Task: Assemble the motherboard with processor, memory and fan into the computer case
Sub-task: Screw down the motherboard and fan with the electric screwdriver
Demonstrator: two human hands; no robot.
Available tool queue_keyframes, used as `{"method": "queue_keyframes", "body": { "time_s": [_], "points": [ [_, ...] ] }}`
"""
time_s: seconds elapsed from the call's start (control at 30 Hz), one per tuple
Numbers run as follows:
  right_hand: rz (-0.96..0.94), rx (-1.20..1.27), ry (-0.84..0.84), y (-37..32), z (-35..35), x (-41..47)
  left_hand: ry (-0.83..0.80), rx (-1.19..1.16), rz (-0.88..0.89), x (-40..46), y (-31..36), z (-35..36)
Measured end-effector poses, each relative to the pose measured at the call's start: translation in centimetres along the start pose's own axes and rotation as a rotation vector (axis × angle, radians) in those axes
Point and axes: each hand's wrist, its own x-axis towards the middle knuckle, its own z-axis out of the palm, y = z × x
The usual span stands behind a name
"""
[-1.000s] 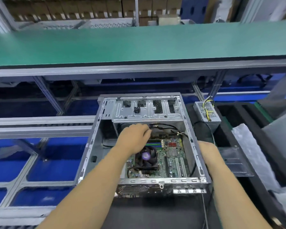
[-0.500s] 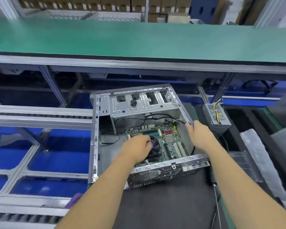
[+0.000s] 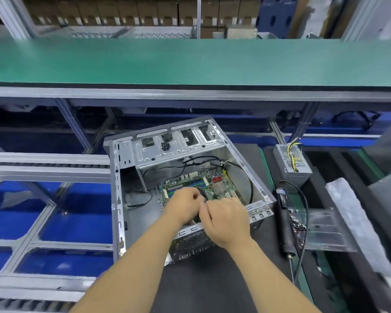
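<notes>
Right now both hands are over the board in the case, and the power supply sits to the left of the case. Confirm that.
Not quite. The power supply sits to the right of the case, not the left; the head view shows it. Both the left hand and right hand are over the board in the case.

No legible text, brand, number or sign is found. Pale labels are seen on the cardboard boxes [image 3: 127,12] at the back, but they are too blurred to be read.
</notes>
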Motion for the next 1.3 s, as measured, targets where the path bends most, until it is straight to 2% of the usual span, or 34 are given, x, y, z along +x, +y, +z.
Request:
{"method": "queue_keyframes", "body": {
  "time_s": [0.07,0.23,0.3,0.33,0.4,0.43,0.5,0.57,0.6,0.63,0.7,0.83,0.97,1.1,1.23,1.3],
  "points": [
    [-0.079,-0.012,0.05,1.1,0.6,-0.3,0.003,-0.027,-0.018,-0.2,0.4,0.4],
    [-0.085,-0.043,-0.08,5.9,0.0,0.7,0.135,-0.137,-0.186,-0.9,3.2,2.2],
    [-0.051,-0.067,-0.308,8.8,-1.1,2.5,0.18,-0.154,-0.218,-1.2,5.2,3.2],
    [-0.027,-0.069,-0.446,9.9,-1.7,3.5,0.196,-0.131,-0.194,-1.3,6.1,3.6],
    [-0.018,-0.066,-0.575,10.9,-2.4,4.8,0.214,-0.036,-0.069,-1.1,7.1,3.2],
    [-0.033,-0.086,-0.568,10.3,-3.0,5.1,0.218,0.037,0.02,-0.8,7.1,2.4],
    [-0.05,-0.105,-0.381,6.8,-3.6,4.2,0.259,0.217,0.22,0.3,6.0,-0.5],
    [0.071,0.068,-0.2,1.4,-3.4,2.0,0.363,0.42,0.396,1.6,3.7,-3.8],
    [0.143,0.167,-0.175,-1.3,-3.0,1.0,0.437,0.526,0.444,2.3,2.4,-5.3],
    [0.202,0.209,-0.183,-3.5,-2.5,0.2,0.492,0.629,0.435,2.8,1.0,-6.3],
    [0.235,0.141,-0.164,-6.1,-1.4,-1.1,0.44,0.788,0.292,3.4,-1.6,-7.7],
    [0.205,0.143,-0.254,-5.8,-1.4,-1.7,0.271,0.796,0.037,3.9,-4.9,-7.7],
    [0.153,0.154,-0.249,-5.5,-1.8,-1.5,0.255,0.773,0.041,3.8,-4.8,-7.3],
    [0.135,0.105,-0.385,-4.3,-1.1,-1.4,0.276,0.785,0.044,3.3,-4.8,-7.1],
    [0.077,0.105,-0.412,-2.5,-1.0,-0.9,0.256,0.744,-0.022,2.1,-4.1,-7.0],
    [0.028,0.126,-0.479,-0.4,-1.4,-0.5,0.258,0.718,-0.087,1.3,-3.3,-6.5]
  ]
}}
